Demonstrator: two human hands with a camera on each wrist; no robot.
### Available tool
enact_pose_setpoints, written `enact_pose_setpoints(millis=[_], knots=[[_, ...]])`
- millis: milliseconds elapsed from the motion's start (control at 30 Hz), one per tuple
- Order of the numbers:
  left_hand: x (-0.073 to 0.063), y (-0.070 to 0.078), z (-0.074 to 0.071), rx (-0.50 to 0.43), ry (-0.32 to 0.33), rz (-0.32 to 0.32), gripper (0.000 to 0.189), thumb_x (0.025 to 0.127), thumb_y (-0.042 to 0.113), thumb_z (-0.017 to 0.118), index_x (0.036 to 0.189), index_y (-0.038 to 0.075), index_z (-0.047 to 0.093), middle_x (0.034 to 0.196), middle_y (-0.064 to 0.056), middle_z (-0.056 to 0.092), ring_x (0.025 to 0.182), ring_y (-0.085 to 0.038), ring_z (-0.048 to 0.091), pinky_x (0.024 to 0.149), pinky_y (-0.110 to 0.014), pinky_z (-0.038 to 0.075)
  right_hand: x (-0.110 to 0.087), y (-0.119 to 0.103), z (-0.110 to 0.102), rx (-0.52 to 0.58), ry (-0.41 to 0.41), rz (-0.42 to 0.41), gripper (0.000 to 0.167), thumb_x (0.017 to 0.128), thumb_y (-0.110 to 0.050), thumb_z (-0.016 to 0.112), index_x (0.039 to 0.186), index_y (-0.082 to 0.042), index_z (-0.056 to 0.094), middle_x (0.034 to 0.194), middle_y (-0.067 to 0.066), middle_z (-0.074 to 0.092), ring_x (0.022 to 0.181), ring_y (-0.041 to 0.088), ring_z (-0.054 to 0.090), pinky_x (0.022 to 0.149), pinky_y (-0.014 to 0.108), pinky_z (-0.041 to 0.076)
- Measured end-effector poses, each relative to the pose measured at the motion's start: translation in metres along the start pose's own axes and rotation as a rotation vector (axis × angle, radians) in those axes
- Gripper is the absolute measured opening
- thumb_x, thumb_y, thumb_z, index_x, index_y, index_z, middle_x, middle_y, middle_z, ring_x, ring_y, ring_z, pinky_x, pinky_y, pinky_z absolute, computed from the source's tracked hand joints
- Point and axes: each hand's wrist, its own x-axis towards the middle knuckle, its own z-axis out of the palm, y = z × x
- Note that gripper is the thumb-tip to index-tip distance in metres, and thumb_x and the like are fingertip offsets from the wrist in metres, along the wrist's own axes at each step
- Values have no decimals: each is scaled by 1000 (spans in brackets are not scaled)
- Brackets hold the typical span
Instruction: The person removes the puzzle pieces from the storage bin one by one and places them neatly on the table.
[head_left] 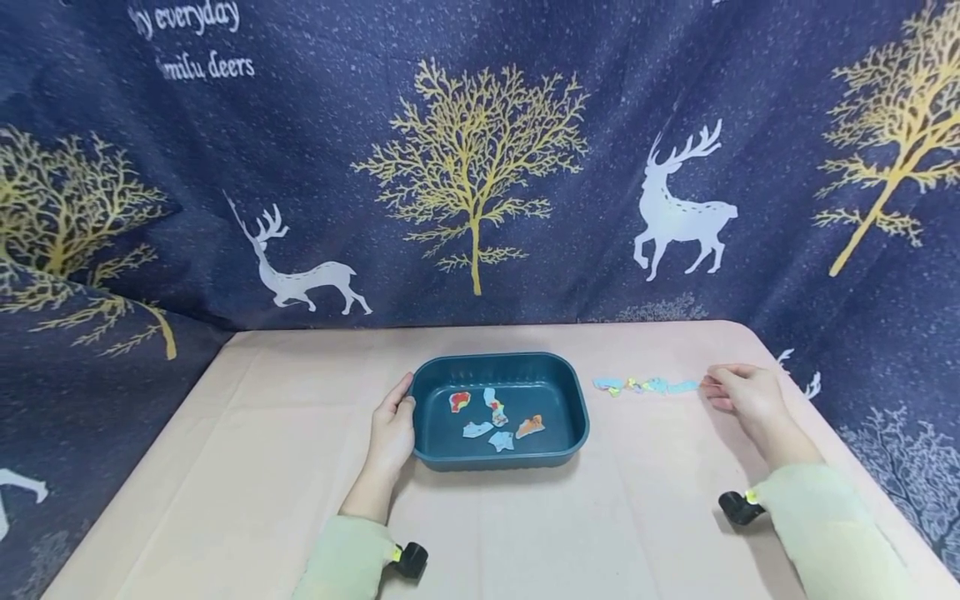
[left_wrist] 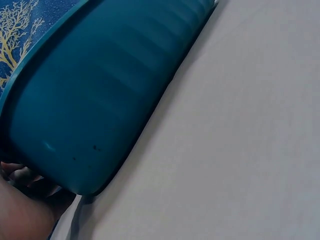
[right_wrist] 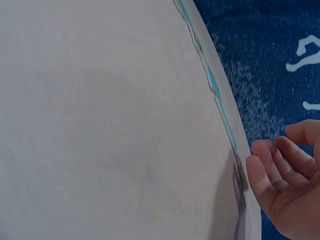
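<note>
A dark teal plastic tray [head_left: 498,461] sits on the cloth-covered table. My left hand [head_left: 393,429] grips its left end, thumb at the rim and fingers along the outer wall. Inside lie several flat, irregular picture pieces, among them a red one [head_left: 460,402], an orange one [head_left: 529,427] and a pale blue one [head_left: 501,441]. To the right of the tray, similar light-blue and yellow pieces [head_left: 657,385] form a row on the cloth. My right hand [head_left: 750,402] is at the row's right end; in the right wrist view its loosely bent fingers [right_wrist: 257,172] and thumb stand apart, pinching nothing.
A pale pink cloth [head_left: 600,517] covers the table. Behind it hangs a dark blue curtain [head_left: 315,208] printed with white deer and golden trees. Black wrist cameras [head_left: 411,560] sit at both green sleeves [head_left: 341,554].
</note>
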Motion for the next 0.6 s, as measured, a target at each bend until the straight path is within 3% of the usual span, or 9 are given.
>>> enact_pose_setpoints(millis=[133,267,467,600], knots=[[1,-1,0,9,7,3,44,99,10,36,143,5,40,151,-10,37,143,-27,27,119,-44,23,-5,-6,5,139,-76,5,12,96,-16,50,97,-9,59,73,-14,68,68,2,68,66,20,59],[2,-3,0,6,3,7,44,100,10,36,143,5,40,151,-10,36,143,-26,27,119,-44,22,-7,-9,10,211,-151,-10,12,95,-17,53,89,-20,62,78,-12,70,72,3,68,69,20,58],[1,-2,0,0,0,14,44,100,10,35,144,5,39,152,-10,35,143,-27,27,118,-44,23,-7,-15,24,146,-214,-30,11,95,-23,55,99,-15,61,84,-14,70,77,2,69,71,21,59],[1,-1,1,-4,3,13,44,100,10,35,144,5,39,152,-10,35,143,-27,27,118,-45,23,-12,-25,38,113,-252,-51,27,95,-23,55,112,-2,56,83,-17,69,80,0,68,74,21,58]])
